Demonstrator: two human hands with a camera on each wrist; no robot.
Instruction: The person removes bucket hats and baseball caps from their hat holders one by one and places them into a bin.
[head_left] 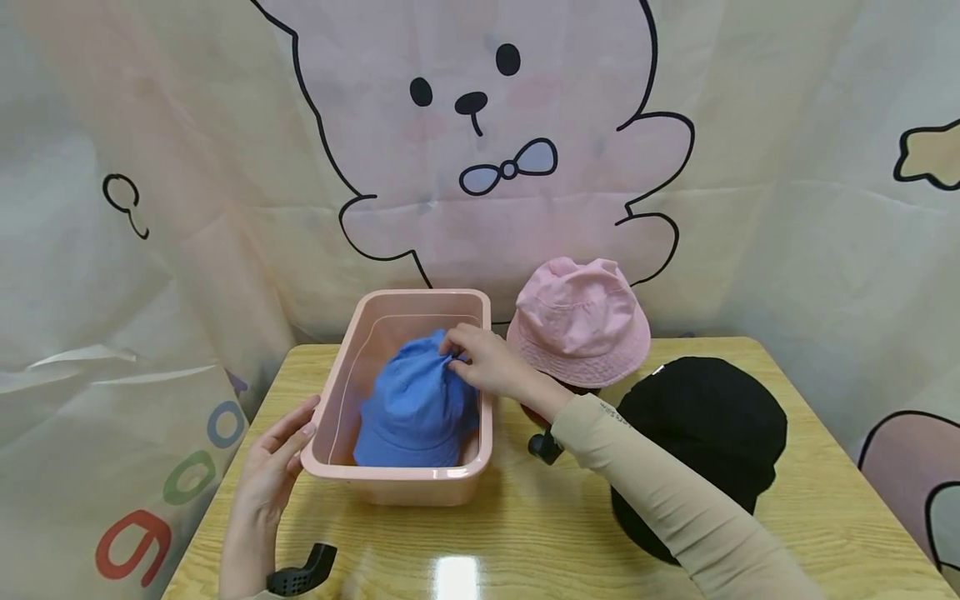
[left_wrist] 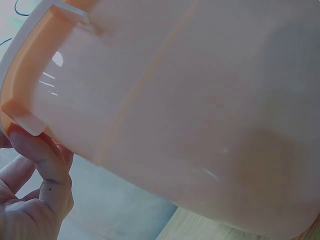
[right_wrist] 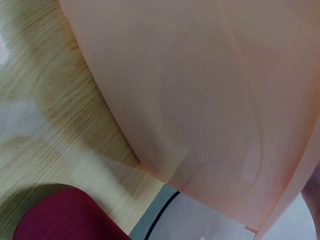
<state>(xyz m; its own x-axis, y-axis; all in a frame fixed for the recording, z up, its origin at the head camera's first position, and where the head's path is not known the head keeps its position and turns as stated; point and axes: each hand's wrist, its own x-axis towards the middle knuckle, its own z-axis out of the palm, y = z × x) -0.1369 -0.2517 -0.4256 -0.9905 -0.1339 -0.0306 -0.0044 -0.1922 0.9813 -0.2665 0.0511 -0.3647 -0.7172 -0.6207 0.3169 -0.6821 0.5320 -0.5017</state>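
the right hand (head_left: pixel 483 360) pinches the upper right side of the blue hat (head_left: pixel 412 400), which sits inside the pale pink basin (head_left: pixel 397 492) on the table (head_left: pixel 540 533), while the left hand (head_left: pixel 270 467) grips the basin's rim at its near left corner, thumb and fingers bent against it. right of the basin are a pink bucket hat (head_left: pixel 581 317), a black hat (head_left: pixel 705 417) and, partly hidden, a dark red hat (right_wrist: pixel 65 220).

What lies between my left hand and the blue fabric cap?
The left wall of the rectangular pink plastic bin: the head view shows the left hand outside, at its rim, and the blue fabric cap inside.
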